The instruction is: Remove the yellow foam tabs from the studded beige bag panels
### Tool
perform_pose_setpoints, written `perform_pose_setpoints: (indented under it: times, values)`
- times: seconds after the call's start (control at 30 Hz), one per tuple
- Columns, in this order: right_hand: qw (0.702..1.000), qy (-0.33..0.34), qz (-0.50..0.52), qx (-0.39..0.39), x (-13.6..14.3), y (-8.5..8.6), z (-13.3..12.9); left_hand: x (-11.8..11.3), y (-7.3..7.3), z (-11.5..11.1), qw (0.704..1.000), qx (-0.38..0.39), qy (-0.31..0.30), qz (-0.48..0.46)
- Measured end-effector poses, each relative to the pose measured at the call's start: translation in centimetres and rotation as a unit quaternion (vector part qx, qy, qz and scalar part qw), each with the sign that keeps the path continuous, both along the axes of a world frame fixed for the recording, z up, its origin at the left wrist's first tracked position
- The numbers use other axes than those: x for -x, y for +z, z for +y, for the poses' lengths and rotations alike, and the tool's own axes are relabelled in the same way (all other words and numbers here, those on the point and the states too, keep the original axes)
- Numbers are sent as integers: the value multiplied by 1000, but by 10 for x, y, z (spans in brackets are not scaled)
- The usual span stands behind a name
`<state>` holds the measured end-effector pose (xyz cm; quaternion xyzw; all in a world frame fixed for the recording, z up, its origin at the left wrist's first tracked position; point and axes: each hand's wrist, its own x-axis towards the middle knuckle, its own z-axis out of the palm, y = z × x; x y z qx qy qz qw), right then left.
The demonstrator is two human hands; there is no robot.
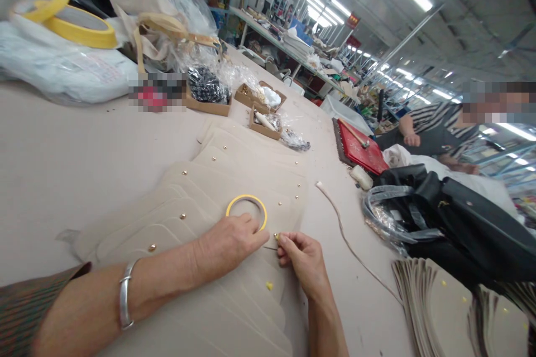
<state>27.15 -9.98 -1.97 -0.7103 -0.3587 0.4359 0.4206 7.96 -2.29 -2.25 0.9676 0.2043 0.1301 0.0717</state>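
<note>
My left hand (pixel 230 242) grips a thin roll of yellow tape (pixel 247 197), which lies just over a spread stack of beige panels (pixel 255 173). Close beside it, my right hand (pixel 304 262) has thumb and forefinger pinched at the panel's right edge, with a bit of yellow showing at the fingertips next to a small metal stud (pixel 276 235). Nearer to me, a yellow tape piece (pixel 269 286) sticks to a panel. Small metal studs, such as one brass-coloured stud (pixel 183 216), dot both sides of the layered panels.
More yellow tape rolls (pixel 84 28) rest on plastic-wrapped goods at far left. Small cardboard boxes (pixel 209 106) stand behind the panels. On the right are a cord (pixel 341 228), a red board with a hammer (pixel 355 148), black bags (pixel 473 212), stacked panels (pixel 444 307) and a person.
</note>
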Motion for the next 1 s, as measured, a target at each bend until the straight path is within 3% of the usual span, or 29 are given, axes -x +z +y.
perform_pose_setpoints:
  times: [0.2,0.43,0.5,0.67,0.73,0.83,1.0]
  values:
    - [998,-3,-67,6,10,-7,6,-3,1,0,999,23,-11,22]
    - [966,58,-251,3,12,-7,13,-2,3,0,999,9,-24,28]
    - [964,67,-256,11,9,-5,12,-2,2,1,999,5,-25,27]
    - [981,14,-194,-21,-4,-6,1,-1,-2,1,1000,-5,-19,-6]
    - [983,29,-176,-29,-5,-5,-4,-1,-3,1,1000,-3,-12,-13]
    - [968,69,-240,-24,1,-3,-4,-2,-1,1,1000,9,-7,-13]
    - [927,73,-366,28,18,2,4,-2,3,1,1000,29,-11,2]
